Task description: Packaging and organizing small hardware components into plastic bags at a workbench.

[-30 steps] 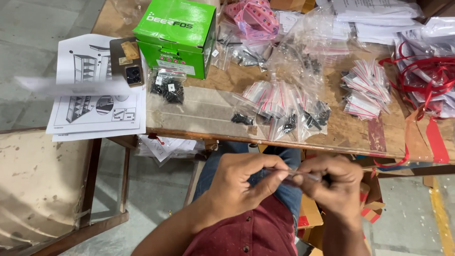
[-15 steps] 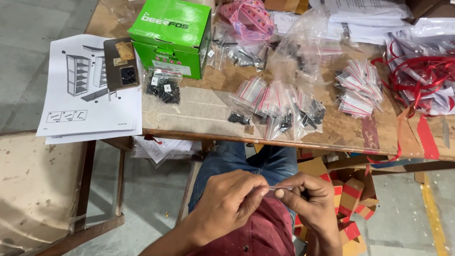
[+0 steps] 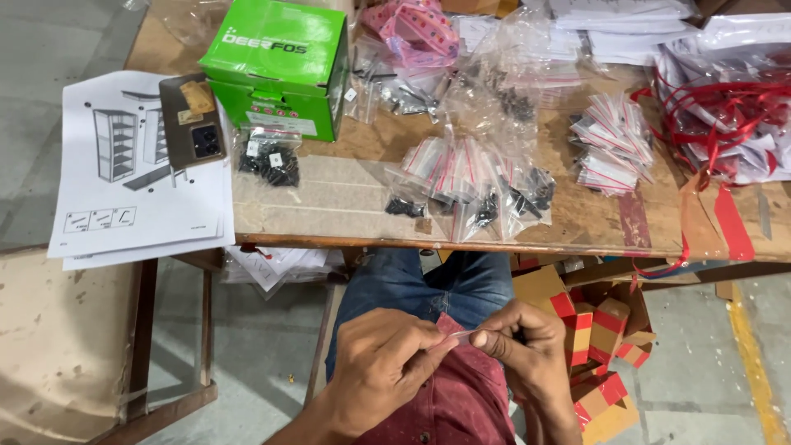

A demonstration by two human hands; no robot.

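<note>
Below — worn wooden table (image 3: 346, 198), grey concrete floor (image 3: 247, 346)

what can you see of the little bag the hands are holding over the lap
The small clear plastic bag is pinched between the fingertips of the left hand and the right hand, low in view above the person's lap and short of the table edge. It looks thin and see-through, with a reddish strip along its top like the bags piled on the table. Only a narrow sliver shows between the fingers; its contents are hidden.
</note>
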